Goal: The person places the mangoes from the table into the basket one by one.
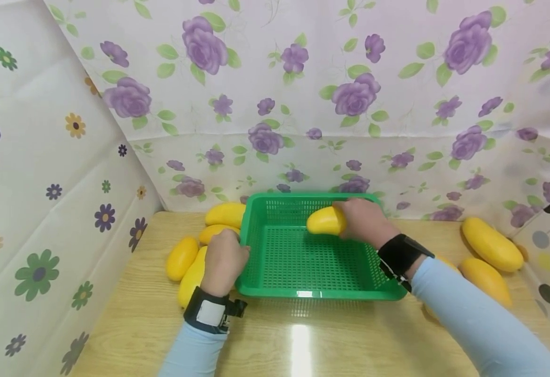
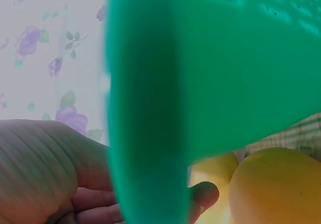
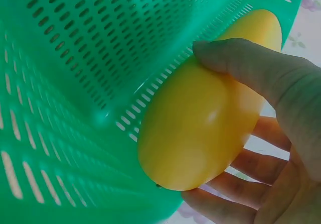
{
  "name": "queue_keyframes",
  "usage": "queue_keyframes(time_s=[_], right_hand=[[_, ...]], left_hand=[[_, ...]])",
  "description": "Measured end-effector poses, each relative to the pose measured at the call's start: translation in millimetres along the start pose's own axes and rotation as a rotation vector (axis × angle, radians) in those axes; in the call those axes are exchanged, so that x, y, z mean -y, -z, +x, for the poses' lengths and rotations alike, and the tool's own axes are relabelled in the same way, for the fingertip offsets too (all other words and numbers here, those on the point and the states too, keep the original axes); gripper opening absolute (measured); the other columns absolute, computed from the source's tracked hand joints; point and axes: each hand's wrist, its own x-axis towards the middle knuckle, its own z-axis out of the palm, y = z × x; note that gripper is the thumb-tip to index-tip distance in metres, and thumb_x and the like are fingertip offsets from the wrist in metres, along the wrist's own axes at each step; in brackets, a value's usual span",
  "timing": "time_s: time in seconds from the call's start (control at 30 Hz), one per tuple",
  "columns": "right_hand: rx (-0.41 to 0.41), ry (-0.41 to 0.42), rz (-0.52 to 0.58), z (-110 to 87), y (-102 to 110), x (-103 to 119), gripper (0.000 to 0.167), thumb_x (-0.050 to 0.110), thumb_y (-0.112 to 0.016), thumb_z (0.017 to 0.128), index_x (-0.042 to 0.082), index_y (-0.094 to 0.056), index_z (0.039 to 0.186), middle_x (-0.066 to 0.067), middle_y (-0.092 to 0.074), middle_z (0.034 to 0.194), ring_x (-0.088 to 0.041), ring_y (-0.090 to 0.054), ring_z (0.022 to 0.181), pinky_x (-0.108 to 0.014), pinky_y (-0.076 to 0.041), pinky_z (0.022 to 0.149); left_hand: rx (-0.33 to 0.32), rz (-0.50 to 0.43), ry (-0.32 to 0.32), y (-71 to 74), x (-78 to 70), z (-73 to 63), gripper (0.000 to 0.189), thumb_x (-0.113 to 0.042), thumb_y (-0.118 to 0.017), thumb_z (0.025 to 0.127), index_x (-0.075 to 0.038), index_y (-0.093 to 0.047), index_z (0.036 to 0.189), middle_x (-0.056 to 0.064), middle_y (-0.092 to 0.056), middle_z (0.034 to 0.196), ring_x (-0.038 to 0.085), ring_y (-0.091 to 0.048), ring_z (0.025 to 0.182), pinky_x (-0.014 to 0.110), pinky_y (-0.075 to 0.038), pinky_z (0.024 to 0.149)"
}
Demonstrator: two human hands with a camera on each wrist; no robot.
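A green plastic basket (image 1: 303, 262) with slotted walls stands on the table, no fruit lying on its floor. My right hand (image 1: 364, 222) grips a yellow mango (image 1: 326, 221) inside the basket's far right part. In the right wrist view the thumb (image 3: 235, 58) lies along one side of the fruit and the fingers curl round the other, close to the basket wall. On the opposite side, my left hand (image 1: 225, 262) holds the basket's left rim, with fingers (image 2: 98, 213) around it in the left wrist view. Several mangoes (image 1: 182, 258) lie just beyond that hand.
More mangoes (image 1: 492, 245) rest on the right of the wooden table (image 1: 275, 345), some partly behind the right forearm. A flowered cloth (image 1: 265, 104) hangs close behind the basket, and another patterned sheet (image 1: 58, 209) stands along the left side.
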Motion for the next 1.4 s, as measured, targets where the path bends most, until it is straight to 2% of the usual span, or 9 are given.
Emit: queue_keyframes(time_s=[0.57, 0.9, 1.4], right_hand=[[0.018, 0.004, -0.021, 8.2, -19, -5, 0.068, 0.03, -0.089, 0.053, 0.012, -0.062, 0.112, -0.007, -0.065, 0.095, -0.025, -0.061, 0.086, -0.045, -0.052, 0.073], [0.066, -0.032, -0.041, 5.2, -28, -5, 0.074, 0.035, -0.088, 0.056, 0.011, -0.06, 0.12, -0.011, -0.063, 0.104, -0.029, -0.059, 0.091, -0.047, -0.052, 0.074], [0.084, -0.057, -0.023, 2.9, -35, -3, 0.075, 0.037, -0.088, 0.057, 0.009, -0.058, 0.119, -0.014, -0.059, 0.106, -0.032, -0.057, 0.095, -0.049, -0.053, 0.074]], left_hand=[[-0.009, 0.006, -0.008, -0.9, -3.4, -1.7, 0.018, -0.018, -0.07, 0.082, -0.003, -0.064, 0.074, 0.007, -0.058, 0.059, 0.018, -0.055, 0.05, 0.025, -0.043, 0.043], [-0.024, 0.012, -0.017, -0.3, -4.0, -2.1, 0.019, -0.018, -0.071, 0.081, -0.003, -0.064, 0.072, 0.008, -0.059, 0.061, 0.019, -0.055, 0.05, 0.025, -0.043, 0.043], [-0.013, 0.007, 0.011, -1.9, -4.8, -2.5, 0.019, -0.019, -0.07, 0.082, -0.003, -0.065, 0.074, 0.009, -0.059, 0.062, 0.019, -0.056, 0.052, 0.025, -0.044, 0.044]])
